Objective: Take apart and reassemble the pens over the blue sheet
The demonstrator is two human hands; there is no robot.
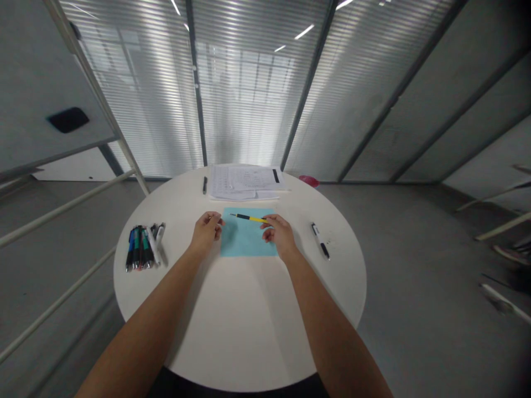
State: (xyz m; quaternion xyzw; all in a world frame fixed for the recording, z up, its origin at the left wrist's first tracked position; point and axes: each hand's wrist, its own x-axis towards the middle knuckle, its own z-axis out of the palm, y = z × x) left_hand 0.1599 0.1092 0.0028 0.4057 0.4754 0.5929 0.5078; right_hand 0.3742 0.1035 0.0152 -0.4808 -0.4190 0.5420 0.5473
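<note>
A yellow-and-black pencil (pixel 249 218) lies level above a light blue sheet of paper (pixel 249 237), its point aimed left. My right hand (pixel 280 236) pinches its far end between thumb and fingers. My left hand (pixel 206 232) rests at the sheet's left edge with its fingers loosely curled, a short gap from the pencil's point and holding nothing. The sheet lies flat on a round white table (pixel 290 287), near its middle.
A bunch of pens (pixel 143 247) lies to the left, and a black-and-white pen (pixel 319 240) to the right. At the far side are a stack of printed papers (pixel 244 182), a black pen (pixel 204 185) and a red object (pixel 309 181). Pale railings stand at left.
</note>
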